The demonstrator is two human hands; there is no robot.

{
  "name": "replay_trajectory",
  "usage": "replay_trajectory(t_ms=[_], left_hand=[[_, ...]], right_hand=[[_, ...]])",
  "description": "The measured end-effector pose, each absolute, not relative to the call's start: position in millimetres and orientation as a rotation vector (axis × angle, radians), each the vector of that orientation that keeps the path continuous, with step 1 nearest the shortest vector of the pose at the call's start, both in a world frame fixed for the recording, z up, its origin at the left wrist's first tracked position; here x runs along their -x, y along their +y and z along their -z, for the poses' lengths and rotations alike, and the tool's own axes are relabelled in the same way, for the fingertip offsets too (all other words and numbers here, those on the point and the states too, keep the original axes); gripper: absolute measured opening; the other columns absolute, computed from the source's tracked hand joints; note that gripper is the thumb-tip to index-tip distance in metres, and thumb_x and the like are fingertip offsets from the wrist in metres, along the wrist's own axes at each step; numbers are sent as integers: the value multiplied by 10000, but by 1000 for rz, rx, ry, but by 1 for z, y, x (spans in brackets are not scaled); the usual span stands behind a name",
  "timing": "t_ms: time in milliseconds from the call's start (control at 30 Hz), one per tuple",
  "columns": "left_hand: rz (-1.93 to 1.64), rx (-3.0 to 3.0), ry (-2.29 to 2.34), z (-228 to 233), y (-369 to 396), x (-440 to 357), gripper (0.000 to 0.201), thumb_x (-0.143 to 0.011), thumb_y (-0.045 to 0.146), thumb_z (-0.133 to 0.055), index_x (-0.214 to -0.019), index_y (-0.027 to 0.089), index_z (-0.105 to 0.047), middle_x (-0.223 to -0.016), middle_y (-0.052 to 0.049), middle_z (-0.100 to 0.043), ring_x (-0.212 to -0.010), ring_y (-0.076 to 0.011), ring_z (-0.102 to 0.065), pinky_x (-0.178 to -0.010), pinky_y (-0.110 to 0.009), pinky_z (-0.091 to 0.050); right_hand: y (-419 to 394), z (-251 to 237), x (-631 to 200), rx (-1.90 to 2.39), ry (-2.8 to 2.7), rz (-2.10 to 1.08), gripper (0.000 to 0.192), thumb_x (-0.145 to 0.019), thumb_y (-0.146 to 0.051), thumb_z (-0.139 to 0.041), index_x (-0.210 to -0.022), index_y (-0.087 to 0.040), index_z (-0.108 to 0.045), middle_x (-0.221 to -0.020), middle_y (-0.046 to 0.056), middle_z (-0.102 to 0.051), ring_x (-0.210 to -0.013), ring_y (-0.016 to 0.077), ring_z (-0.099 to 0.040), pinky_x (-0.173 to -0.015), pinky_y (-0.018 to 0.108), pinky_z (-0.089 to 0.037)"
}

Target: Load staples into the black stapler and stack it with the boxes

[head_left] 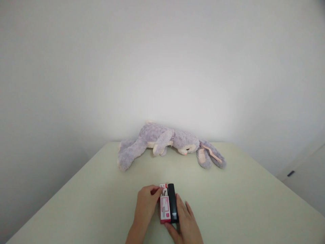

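A small white and red box (pixel 165 208) with a printed label lies on the table, long side pointing away from me. At its far end is a smaller white and red piece (pixel 164 190) with a dark picture; I cannot tell if it is a separate box. Against the right side lies a long black stapler-like object (pixel 173 203) with pale lettering. My left hand (pixel 147 202) has its thumb and forefinger closed at the far left corner of the boxes. My right hand (pixel 186 218) is closed around the black object's right side, thumb at the box's near end.
A lilac plush rabbit (pixel 162 137) lies on its side along the table's back edge, ears to the right. The pale green table (pixel 101 203) meets a plain white wall (pixel 162 67). A small dark handle-like piece (pixel 290 173) shows at the far right, beyond the table.
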State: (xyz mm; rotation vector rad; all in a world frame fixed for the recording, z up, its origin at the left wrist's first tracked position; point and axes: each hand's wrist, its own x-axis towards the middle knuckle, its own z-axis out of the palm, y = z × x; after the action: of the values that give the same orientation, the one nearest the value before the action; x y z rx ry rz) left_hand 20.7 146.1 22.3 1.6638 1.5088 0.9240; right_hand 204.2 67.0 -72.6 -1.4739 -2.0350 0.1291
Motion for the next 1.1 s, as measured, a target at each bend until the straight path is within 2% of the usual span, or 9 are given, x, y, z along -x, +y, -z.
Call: replay_trajectory(t_ms=[133,267,333,400,667,733,900,967,1100], left_hand=[[-952,-1604,1482,-18,126,-19,475,-924,529,-487,-1045,187,-795,-1011,-84,-807,-892,-237,-742,-827,-322,-552],[-991,-1423,1373,-7,97,-21,569,-918,577,-498,-1291,193,-690,-1313,-85,-713,-1170,-241,-681,-1037,-357,-520],[-1013,-1366,1344,-3,88,-28,582,-883,573,-555,-1305,193,-681,-1342,-86,-695,-1209,-255,-660,-1076,-376,-501],[-1035,-1356,1337,-3,85,-42,558,-870,550,-579,-1275,186,-699,-1304,-91,-714,-1186,-263,-668,-1072,-382,-502],[-1008,-1327,1094,-14,97,-171,474,-885,411,-578,-1260,141,-685,-1249,-121,-728,-1146,-253,-674,-1018,-339,-503],[-979,-1343,1074,-16,98,-208,432,-877,386,-579,-1212,144,-707,-1191,-114,-751,-1113,-254,-683,-994,-335,-509],[-924,-1384,1058,-18,102,-260,370,-870,338,-565,-1153,161,-725,-1127,-91,-770,-1057,-244,-694,-948,-325,-518],[-912,-1401,1064,-15,104,-261,373,-880,318,-537,-1164,157,-718,-1119,-91,-771,-1012,-226,-705,-917,-310,-526],[-932,-1437,1159,-10,105,-227,451,-883,333,-527,-1258,119,-657,-1216,-138,-726,-1020,-226,-693,-952,-338,-514]], right_hand=[[69,77,-205,1464,-2026,-140,1117,-860,-322,-701,-1632,-225,100,-1596,166,-389,-1430,369,-446,-1128,624,-447],[69,73,-205,1473,-1987,-237,945,-832,-316,-715,-1627,-200,-217,-1566,160,-439,-1414,367,-470,-1141,589,-445],[67,66,-209,1479,-1965,-316,867,-817,-303,-721,-1589,-223,-336,-1557,129,-463,-1416,352,-472,-1163,579,-420],[64,56,-220,1492,-1951,-391,824,-816,-304,-720,-1567,-255,-383,-1558,100,-469,-1426,338,-463,-1187,589,-377],[52,19,-348,1641,-1843,-530,792,-873,-379,-689,-1581,-315,-340,-1566,51,-477,-1440,292,-456,-1279,559,-111],[47,10,-386,1686,-1797,-566,777,-865,-438,-702,-1563,-298,-389,-1532,54,-523,-1442,316,-449,-1276,548,-133],[37,-2,-436,1651,-1680,-635,807,-857,-490,-706,-1567,-276,-388,-1481,63,-586,-1360,327,-546,-1166,451,-419],[36,-1,-437,1630,-1686,-648,832,-865,-498,-695,-1584,-265,-346,-1499,72,-567,-1352,309,-554,-1153,423,-433],[32,8,-434,1699,-1644,-565,910,-876,-511,-652,-1620,-206,-227,-1589,122,-445,-1448,297,-442,-1213,439,-348]])
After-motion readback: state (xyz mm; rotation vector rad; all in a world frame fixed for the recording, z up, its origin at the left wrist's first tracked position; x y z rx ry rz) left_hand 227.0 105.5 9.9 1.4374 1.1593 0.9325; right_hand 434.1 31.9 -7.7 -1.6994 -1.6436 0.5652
